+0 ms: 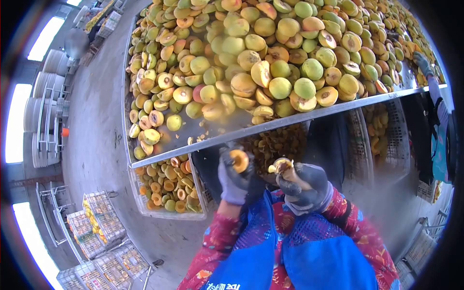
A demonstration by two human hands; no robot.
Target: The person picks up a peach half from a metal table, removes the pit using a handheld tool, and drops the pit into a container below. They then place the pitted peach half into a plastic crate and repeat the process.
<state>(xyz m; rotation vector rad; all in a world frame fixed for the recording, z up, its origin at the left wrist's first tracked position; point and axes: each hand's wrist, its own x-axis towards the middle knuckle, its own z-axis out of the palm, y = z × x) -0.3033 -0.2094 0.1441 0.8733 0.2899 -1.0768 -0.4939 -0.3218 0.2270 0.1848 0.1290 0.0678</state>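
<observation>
And here's 1 half (239,161), cut face showing w/ orange flesh, up in the L hand (233,181) just below the table's near edge; that glove's curled tight, fingers wrapped round it. Over to R hand (309,186): also gloved, fingers bent in close, pinching 1 ragged bit (282,166), yellow w/ a dark brown middle; can't tell if pit or pulp. The 2 hands are near each other, pieces apart. Below & btwn them, brown scraps (278,142), too many to count. Then 1 table (193,128) right in front, heaped w/ fruit (280,88), wholes & halves mixed, way past counting. Under its L corner, 1 crate (174,216) full of halves; under the R side, another crate (399,140), fruit in there too. Far R, 1 co-worker's gloved hand (423,64) at the table, can't tell if it's gripping anything. Far L: white tubs (48,84), stacked, approx 4.
</observation>
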